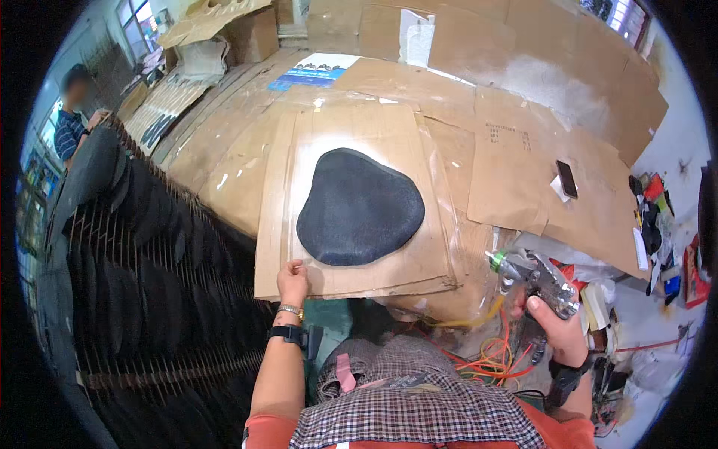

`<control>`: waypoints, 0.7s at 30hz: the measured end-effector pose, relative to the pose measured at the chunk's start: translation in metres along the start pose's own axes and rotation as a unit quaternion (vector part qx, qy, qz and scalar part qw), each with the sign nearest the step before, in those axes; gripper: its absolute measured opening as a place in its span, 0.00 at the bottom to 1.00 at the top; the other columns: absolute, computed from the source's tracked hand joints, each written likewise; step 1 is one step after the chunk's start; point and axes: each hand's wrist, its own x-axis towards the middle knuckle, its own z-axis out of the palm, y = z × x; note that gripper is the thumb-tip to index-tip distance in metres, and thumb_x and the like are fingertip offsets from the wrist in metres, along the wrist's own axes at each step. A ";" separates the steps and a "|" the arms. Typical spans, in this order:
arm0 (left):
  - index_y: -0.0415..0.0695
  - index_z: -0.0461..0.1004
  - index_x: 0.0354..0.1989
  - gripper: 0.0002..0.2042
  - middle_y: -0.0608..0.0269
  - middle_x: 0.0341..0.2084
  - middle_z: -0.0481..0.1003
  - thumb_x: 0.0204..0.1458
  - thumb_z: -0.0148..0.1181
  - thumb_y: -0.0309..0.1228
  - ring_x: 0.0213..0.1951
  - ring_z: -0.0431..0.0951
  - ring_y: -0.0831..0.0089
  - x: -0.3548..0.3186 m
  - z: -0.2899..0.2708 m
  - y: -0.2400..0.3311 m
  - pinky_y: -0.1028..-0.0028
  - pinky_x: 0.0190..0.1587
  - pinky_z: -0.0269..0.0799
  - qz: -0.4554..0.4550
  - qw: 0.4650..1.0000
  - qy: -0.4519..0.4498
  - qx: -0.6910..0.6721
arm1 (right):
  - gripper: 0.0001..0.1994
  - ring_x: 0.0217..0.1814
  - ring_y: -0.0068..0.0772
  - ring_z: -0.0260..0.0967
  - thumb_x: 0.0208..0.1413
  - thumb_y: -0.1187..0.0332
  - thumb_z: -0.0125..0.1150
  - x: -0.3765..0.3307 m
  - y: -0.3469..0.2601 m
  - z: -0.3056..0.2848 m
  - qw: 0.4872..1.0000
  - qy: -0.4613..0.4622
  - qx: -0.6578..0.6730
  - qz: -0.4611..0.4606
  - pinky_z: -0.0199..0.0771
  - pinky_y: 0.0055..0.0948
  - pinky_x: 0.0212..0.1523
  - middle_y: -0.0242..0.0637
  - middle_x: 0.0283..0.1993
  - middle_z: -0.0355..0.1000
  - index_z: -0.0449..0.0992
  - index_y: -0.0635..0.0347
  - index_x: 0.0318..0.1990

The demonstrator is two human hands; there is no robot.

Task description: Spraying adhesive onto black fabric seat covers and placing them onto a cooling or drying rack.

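A dark, rounded foam pad (359, 206) lies on a loose sheet of cardboard (340, 280) in front of me. My left hand (292, 281) grips the near edge of that cardboard sheet, just below the pad. My right hand (557, 329) is raised to the right, closed around a metal spray gun (535, 275) whose green-tipped nozzle points left toward the cardboard. Orange and yellow hoses (486, 352) trail down from the gun.
A rack packed with many dark pads (142, 254) fills the left side. Cardboard sheets (523, 135) cover the table; a phone (567, 179) lies at the right. Clutter (658, 239) crowds the right edge. Another person (73, 112) stands at the far left.
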 end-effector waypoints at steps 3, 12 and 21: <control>0.36 0.75 0.39 0.10 0.59 0.25 0.76 0.48 0.55 0.24 0.27 0.75 0.75 0.012 0.011 -0.007 0.76 0.31 0.71 0.020 0.999 0.002 0.040 | 0.24 0.37 0.23 0.69 0.50 0.70 0.62 -0.006 0.010 -0.034 0.996 -0.054 -0.070 0.005 0.69 0.23 0.41 0.35 0.38 0.72 0.66 0.69 0.55; 0.37 0.74 0.43 0.18 0.47 0.34 0.78 0.41 0.59 0.28 0.38 0.78 0.53 0.015 0.051 0.055 0.63 0.45 0.72 0.008 0.969 0.042 0.243 | 0.24 0.42 0.22 0.66 0.47 0.69 0.64 0.028 0.011 -0.043 0.995 -0.021 -0.091 -0.043 0.65 0.21 0.46 0.34 0.41 0.72 0.67 0.69 0.53; 0.40 0.77 0.33 0.10 0.47 0.34 0.77 0.40 0.59 0.26 0.39 0.77 0.54 0.017 0.063 0.062 0.63 0.42 0.72 -0.014 0.954 0.074 0.291 | 0.24 0.36 0.24 0.73 0.46 0.70 0.66 -0.010 0.031 -0.083 0.995 -0.010 -0.102 0.007 0.71 0.24 0.40 0.36 0.42 0.74 0.69 0.67 0.52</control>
